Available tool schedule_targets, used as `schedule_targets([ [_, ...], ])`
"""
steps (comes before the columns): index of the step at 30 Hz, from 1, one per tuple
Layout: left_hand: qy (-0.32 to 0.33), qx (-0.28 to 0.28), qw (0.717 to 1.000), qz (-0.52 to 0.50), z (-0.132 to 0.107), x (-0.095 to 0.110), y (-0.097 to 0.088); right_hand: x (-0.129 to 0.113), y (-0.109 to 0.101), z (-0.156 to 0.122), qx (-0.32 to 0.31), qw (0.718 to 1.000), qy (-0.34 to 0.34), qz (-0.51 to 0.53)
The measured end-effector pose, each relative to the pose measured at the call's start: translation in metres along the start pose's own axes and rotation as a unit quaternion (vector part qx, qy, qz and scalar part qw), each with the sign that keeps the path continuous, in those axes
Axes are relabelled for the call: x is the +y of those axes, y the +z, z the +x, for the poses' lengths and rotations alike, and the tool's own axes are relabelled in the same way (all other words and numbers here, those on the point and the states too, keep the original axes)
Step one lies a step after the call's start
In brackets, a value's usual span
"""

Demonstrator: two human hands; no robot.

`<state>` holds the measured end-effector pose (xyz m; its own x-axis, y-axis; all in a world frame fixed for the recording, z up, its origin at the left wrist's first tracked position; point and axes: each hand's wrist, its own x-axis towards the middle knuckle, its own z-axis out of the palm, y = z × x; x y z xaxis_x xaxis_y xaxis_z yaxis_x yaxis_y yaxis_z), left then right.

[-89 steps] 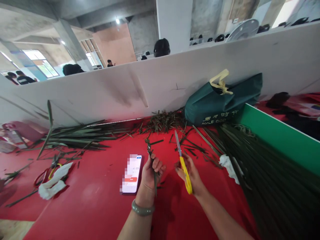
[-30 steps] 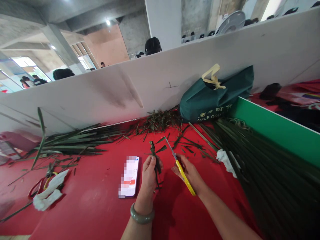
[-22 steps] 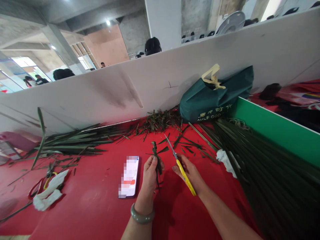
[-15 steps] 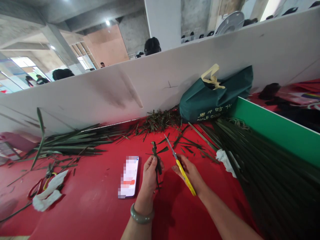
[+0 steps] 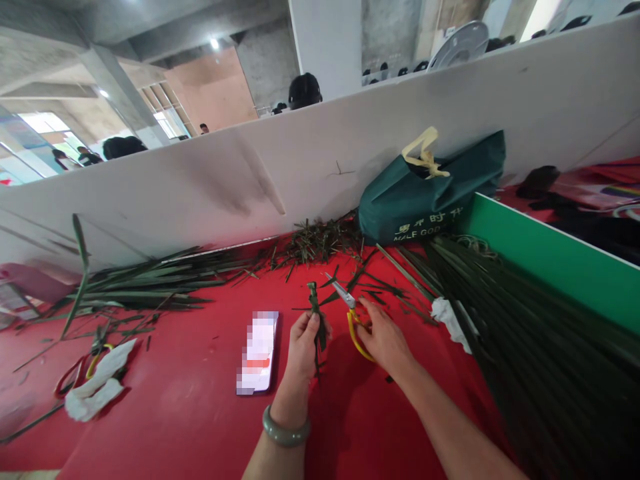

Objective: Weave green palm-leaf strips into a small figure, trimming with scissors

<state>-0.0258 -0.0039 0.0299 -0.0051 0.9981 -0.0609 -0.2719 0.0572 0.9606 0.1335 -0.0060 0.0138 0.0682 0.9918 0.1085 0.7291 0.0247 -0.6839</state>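
My left hand [image 5: 303, 343] pinches a small dark green woven leaf figure [image 5: 314, 300] upright between thumb and fingers. Narrow strips stick out from its sides and hang below the grip. To the right, my right hand [image 5: 385, 333] is closed around the yellow handles of a pair of scissors [image 5: 346, 295]. Their metal blades point up and left, close to the figure's right-hand strip; whether they touch it I cannot tell. A phone [image 5: 258, 353] with a lit, blurred screen lies on the red table [image 5: 190, 373], left of my left hand.
Leaf clippings [image 5: 325, 241] are heaped against the white partition [image 5: 210, 193]. Long leaves [image 5: 150, 280] lie at left, more leaf strips [image 5: 525, 353] at right beside a green board [image 5: 560, 260]. A dark green bag [image 5: 435, 193], pliers [image 5: 100, 343] and crumpled tissue [image 5: 453, 323] also lie about.
My right hand has turned the scissors, so a yellow handle loop now shows and the blades lean further left. My left hand with the leaf figure has shifted slightly right.
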Motion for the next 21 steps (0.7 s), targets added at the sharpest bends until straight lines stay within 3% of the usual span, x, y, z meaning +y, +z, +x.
schedule_targets([
  [6, 0.003, -0.008, 1.0, -0.003, 0.0, -0.004, 0.003, 0.004, 0.006, -0.002, -0.043, 0.985, -0.058, -0.158],
  [10, 0.002, -0.016, 1.0, 0.012, -0.001, -0.006, 0.006, 0.008, 0.002, 0.0, -0.06, 0.982, -0.067, -0.169],
  [14, -0.018, -0.014, 0.999, 0.027, -0.003, -0.005, 0.009, 0.011, -0.008, 0.004, -0.02, 0.995, -0.025, -0.099],
  [17, -0.01, -0.012, 0.999, 0.031, -0.005, -0.007, 0.011, 0.005, -0.009, 0.001, 0.024, 0.999, -0.022, 0.03],
  [21, -0.003, -0.016, 1.0, -0.011, -0.007, -0.011, 0.015, -0.01, 0.0, -0.008, -0.058, 0.97, -0.026, 0.233],
])
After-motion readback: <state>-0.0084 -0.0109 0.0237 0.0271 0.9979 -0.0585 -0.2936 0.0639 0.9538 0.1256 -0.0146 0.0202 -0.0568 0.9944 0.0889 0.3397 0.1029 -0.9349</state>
